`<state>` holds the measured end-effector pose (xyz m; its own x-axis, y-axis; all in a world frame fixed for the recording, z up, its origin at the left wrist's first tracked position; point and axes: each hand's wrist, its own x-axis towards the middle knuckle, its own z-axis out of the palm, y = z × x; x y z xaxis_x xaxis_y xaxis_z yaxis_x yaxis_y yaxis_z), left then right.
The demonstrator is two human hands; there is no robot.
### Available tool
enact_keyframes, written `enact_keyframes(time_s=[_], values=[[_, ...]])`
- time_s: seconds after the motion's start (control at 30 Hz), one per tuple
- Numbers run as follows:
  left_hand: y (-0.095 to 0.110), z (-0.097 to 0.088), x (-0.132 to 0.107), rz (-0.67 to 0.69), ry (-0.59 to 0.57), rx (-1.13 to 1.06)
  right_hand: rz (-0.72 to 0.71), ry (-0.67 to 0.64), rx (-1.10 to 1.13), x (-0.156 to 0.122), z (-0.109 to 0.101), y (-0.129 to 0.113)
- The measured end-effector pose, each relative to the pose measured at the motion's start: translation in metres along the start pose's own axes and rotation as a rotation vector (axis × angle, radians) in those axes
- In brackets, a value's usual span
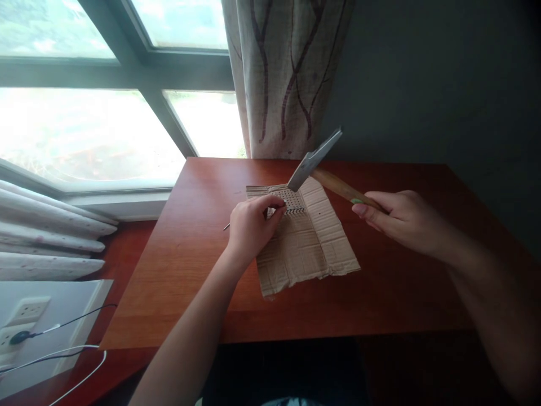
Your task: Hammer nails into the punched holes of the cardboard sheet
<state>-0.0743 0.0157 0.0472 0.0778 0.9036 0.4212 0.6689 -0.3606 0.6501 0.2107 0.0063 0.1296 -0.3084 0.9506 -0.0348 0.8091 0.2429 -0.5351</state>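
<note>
My right hand (397, 211) is wrapped round the wooden handle of a hammer (338, 185), whose long grey metal head slants over the far part of a cardboard sheet (291, 256). Beneath the hammer head lies a small light panel (291, 198) dotted with rows of holes, with a dark zigzag row along its near edge. Thumb and fingertips of my left hand (253, 223) are pinched together at this panel, just below and left of the hammer head. What they pinch is too small to make out. A thin metal rod (227, 226) lies left of my left hand.
The cardboard rests on a reddish-brown wooden table (190, 270). Behind it hang a patterned curtain (291, 79) and a dark wall; a window (84, 129) is at the left. A wall socket (31, 310) with cables is low at left.
</note>
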Motion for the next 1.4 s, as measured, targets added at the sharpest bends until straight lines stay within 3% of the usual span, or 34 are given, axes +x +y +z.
enact_keyframes(time_s=[0.13, 0.27, 0.47, 0.67, 0.87, 1.03, 1.23, 1.4], values=[[0.000, 0.000, 0.000, -0.017, -0.006, 0.004, -0.038, -0.082, -0.137, 0.007, -0.014, -0.015], [0.001, 0.000, 0.000, -0.031, -0.021, 0.016, -0.046, -0.085, -0.206, 0.006, -0.020, -0.021], [0.003, -0.001, 0.001, -0.057, -0.045, 0.044, -0.065, -0.116, -0.238, 0.004, -0.017, -0.024], [0.004, -0.001, 0.001, -0.066, -0.049, 0.040, -0.063, -0.063, -0.236, 0.001, -0.016, -0.025], [0.007, -0.004, 0.002, -0.087, -0.092, 0.085, -0.051, -0.135, -0.225, 0.002, -0.008, -0.027], [0.006, -0.003, 0.000, -0.087, -0.101, 0.094, -0.055, -0.097, -0.223, 0.001, -0.009, -0.022], [0.009, -0.015, -0.003, -0.014, -0.097, 0.167, -0.043, -0.067, -0.216, -0.002, -0.009, -0.014], [0.017, -0.030, -0.018, 0.124, -0.126, 0.190, -0.029, -0.052, -0.207, -0.004, -0.006, -0.010]])
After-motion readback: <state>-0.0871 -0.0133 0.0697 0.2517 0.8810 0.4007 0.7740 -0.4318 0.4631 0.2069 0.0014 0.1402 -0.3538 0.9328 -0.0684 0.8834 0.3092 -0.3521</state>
